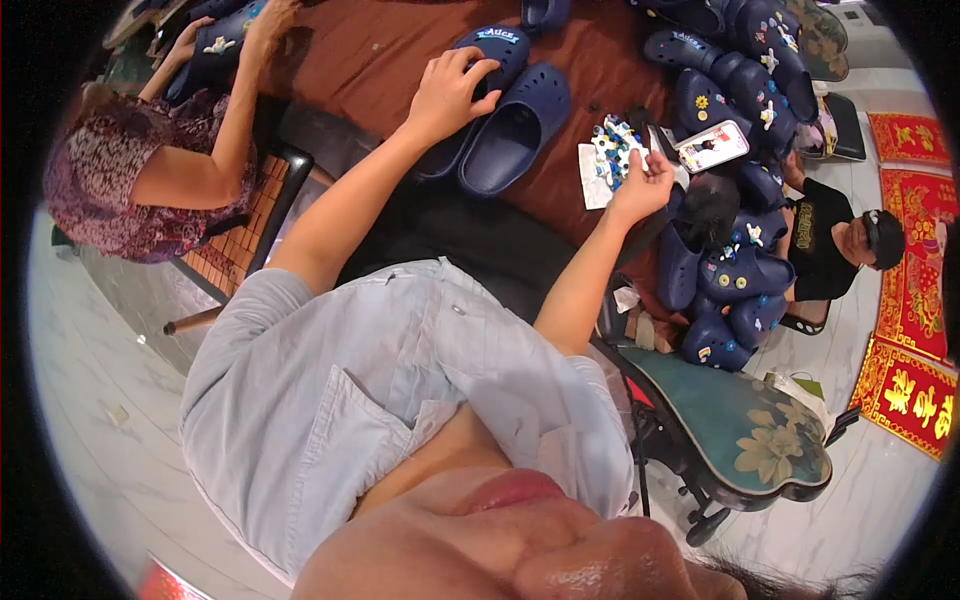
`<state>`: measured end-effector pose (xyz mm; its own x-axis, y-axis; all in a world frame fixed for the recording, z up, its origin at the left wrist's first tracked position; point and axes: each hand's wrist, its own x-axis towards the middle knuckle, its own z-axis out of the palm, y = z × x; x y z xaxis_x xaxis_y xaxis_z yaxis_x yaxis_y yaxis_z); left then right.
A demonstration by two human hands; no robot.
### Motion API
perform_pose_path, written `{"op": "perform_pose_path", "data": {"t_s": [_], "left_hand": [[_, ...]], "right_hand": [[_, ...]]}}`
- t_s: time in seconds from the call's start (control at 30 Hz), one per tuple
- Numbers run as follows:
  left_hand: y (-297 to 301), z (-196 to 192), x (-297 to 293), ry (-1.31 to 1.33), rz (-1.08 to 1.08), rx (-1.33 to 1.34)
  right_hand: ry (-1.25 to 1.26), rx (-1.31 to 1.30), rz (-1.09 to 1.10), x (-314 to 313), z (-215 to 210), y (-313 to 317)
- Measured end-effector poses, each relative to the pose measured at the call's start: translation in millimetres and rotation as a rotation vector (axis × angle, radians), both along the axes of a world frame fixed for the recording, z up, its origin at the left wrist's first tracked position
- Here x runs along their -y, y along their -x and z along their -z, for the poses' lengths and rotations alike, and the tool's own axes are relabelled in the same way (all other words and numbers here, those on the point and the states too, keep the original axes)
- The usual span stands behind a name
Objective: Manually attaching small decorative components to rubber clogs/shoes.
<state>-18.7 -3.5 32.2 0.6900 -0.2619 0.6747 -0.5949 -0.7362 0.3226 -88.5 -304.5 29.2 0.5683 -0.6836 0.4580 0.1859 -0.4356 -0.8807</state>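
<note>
A pair of navy clogs lies side by side on the brown-covered table, toes pointing away from me. The left clog carries a light-blue name charm near its toe. My left hand rests over this clog, its fingers bent and the thumb apart. Beside it, the right clog has no charm that I can see. Farther right, a heap of small blue, white and yellow charms lies on a white sheet. My right hand is at the heap's edge, fingertips pinched together; what they hold is too small to make out.
Right of the charms lies a phone with a lit screen. Decorated navy clogs pile up along the table's right side. A co-worker at the left handles a clog; another person sits at the right. A padded chair stands right of me.
</note>
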Motion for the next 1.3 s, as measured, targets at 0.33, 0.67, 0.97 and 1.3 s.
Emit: {"op": "perform_pose_path", "data": {"t_s": [0.33, 0.67, 0.97, 1.3], "left_hand": [[5, -13, 0, 0.048, 0.044, -0.103], [3, -17, -1, 0.081, 0.065, -0.143], [5, -16, -1, 0.097, 0.082, -0.154], [4, -18, -2, 0.097, 0.087, -0.15]], "right_hand": [[0.197, -0.07, -0.201, -76, 2, -58], [0.522, -0.166, -0.266, -93, -3, -72], [0.658, -0.285, -0.378, -94, -14, -62], [0.908, -0.416, -0.437, -85, -24, -56]]}}
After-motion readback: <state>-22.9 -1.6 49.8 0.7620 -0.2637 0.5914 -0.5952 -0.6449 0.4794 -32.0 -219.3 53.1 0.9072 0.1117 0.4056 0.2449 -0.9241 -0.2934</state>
